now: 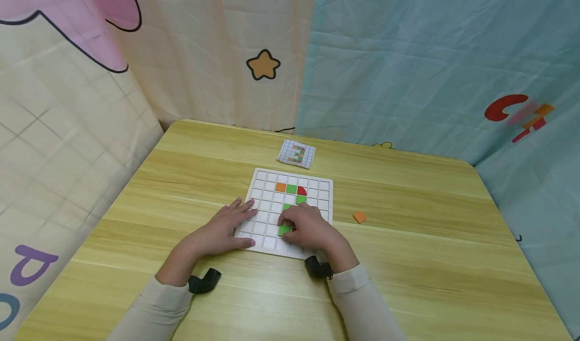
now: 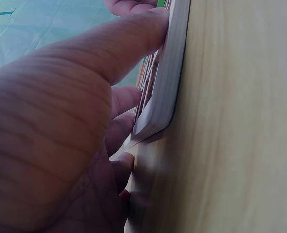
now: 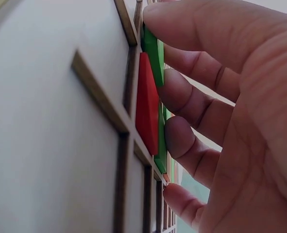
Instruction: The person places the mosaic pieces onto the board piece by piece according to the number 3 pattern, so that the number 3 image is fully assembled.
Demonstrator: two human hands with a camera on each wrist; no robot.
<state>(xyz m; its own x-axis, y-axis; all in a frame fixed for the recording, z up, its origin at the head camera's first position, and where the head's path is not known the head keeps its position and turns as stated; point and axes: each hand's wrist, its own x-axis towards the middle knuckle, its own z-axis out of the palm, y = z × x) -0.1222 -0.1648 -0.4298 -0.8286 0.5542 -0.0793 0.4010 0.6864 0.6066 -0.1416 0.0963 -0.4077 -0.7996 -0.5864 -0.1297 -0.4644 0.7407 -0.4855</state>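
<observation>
A white gridded board lies on the table. My left hand rests along its left edge with spread fingers; in the left wrist view the thumb touches the rim. Over the lower middle of the board, my right hand pinches a green square tile between thumb and finger, at its cell. Beside it sits a red tile, mostly hidden by the hand in the head view. Farther up are an orange square, a green square, a red rounded tile and more green tiles.
A small pattern card printed with a coloured grid lies behind the board. One loose orange tile is on the table to the right. Printed curtains hang behind the table and at its sides.
</observation>
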